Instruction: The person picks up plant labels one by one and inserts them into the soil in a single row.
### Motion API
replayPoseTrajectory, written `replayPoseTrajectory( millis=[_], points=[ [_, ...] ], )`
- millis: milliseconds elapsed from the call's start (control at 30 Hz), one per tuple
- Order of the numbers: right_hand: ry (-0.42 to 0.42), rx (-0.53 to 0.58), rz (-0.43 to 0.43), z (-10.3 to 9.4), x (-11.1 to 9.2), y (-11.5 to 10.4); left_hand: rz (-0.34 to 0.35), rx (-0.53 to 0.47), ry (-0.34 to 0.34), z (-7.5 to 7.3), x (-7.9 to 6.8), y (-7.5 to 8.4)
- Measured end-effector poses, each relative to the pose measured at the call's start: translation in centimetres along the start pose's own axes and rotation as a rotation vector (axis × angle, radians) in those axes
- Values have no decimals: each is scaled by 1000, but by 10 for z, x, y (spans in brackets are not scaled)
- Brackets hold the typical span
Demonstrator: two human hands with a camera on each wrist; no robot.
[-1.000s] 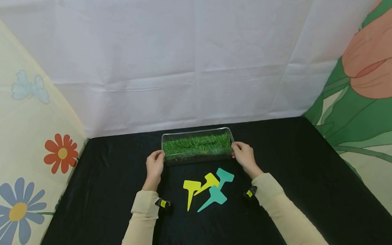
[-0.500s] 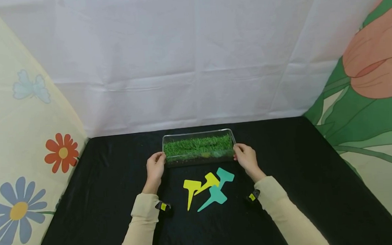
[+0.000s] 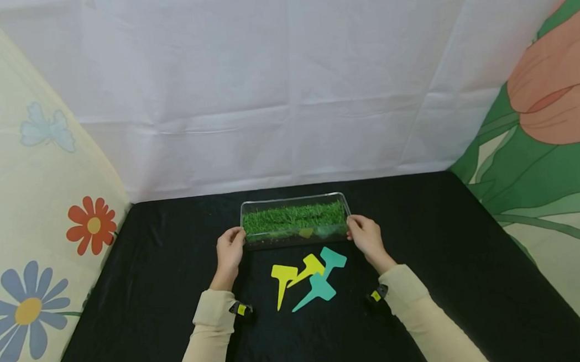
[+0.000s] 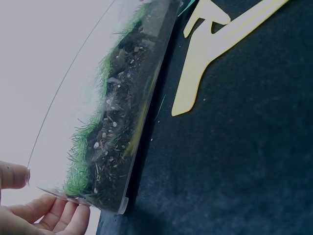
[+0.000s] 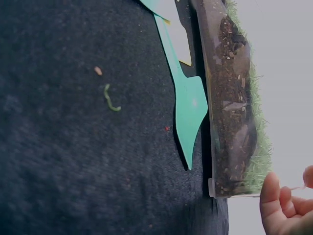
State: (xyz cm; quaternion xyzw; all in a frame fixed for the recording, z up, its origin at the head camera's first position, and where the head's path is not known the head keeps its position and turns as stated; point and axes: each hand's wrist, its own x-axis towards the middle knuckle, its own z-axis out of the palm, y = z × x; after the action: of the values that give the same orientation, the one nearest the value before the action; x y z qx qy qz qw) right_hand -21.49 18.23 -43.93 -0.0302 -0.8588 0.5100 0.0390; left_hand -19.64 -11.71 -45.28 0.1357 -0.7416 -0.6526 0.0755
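Note:
A clear rectangular container (image 3: 274, 242) of green grass (image 3: 292, 217) sits toward the back of the black cloth. Dark soil (image 4: 115, 117) shows through its front wall in both wrist views. My left hand (image 3: 230, 251) pinches the container's left end, thumb at the rim and fingers against the outside. At the opposite end, my right hand (image 3: 366, 236) pinches the rim the same way. Just in front lie T-shaped plant labels: a yellow label (image 3: 284, 274), another yellow label (image 3: 312, 265), a teal label (image 3: 333, 258) and a second teal label (image 3: 320, 289). Some of them overlap.
Black cloth (image 3: 177, 298) covers the table. A white sheet (image 3: 284, 92) hangs behind it, with flower-printed cloths at both sides. Small bits, including a green scrap (image 5: 111, 99), lie on the black cloth before the container.
Both hands have drawn the container slightly toward me, nearer to the labels. Their grip stays at its two ends. The labels have not moved.

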Motion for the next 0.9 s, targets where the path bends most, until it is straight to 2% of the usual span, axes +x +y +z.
replayPoseTrajectory(
  millis=[467,900],
  points=[
    [2,11,19,0,-6,3,-21,-8,-5,-2,-6,-1],
    [5,8,11,2,-7,6,-9,1,8,-3,-7,-6]
  ],
)
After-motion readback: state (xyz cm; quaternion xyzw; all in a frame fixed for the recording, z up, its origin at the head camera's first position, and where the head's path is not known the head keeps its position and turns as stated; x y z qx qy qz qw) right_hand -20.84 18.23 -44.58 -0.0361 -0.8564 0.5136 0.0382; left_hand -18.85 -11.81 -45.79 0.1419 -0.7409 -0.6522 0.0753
